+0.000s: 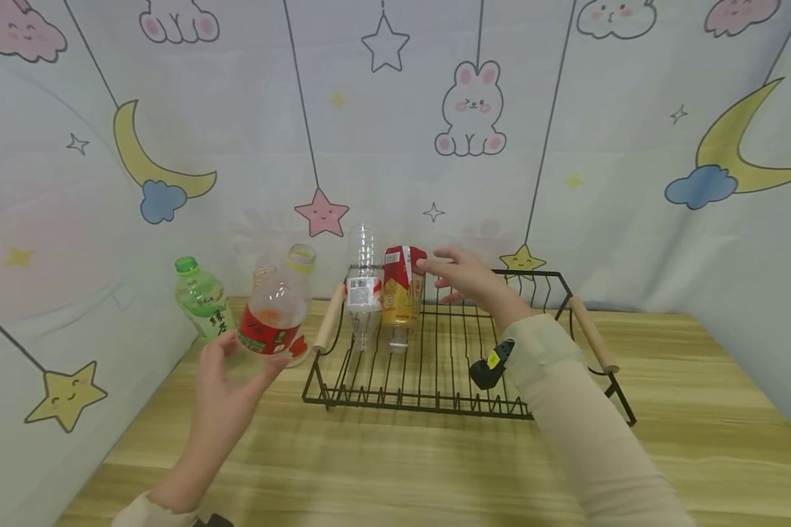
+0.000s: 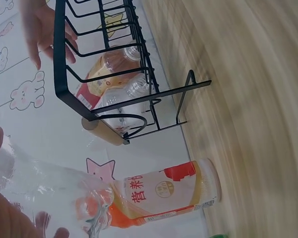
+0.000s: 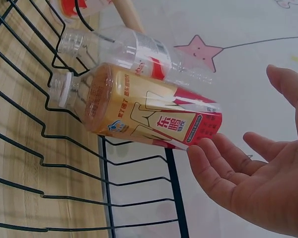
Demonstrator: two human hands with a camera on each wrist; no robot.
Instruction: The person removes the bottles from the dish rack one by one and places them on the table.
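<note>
My left hand (image 1: 227, 388) grips a clear plastic bottle (image 1: 273, 304) with a red label, held upright left of the rack. In the left wrist view this bottle (image 2: 44, 178) partly covers a bottle with a white, red and yellow label (image 2: 164, 191) standing on the table. A red and yellow bottle (image 3: 159, 109) leans neck down in the black wire rack (image 1: 435, 401). Next to it a clear bottle (image 1: 364, 293) with a white and red label also leans neck down. My right hand (image 1: 471, 282), fingers spread, is at the red and yellow bottle's raised base; I cannot tell whether it touches.
A green-capped bottle (image 1: 204, 296) stands at the far left of the wooden table (image 1: 395, 468). Wooden handles (image 1: 593, 333) flank the rack. A patterned curtain (image 1: 395, 146) hangs directly behind it.
</note>
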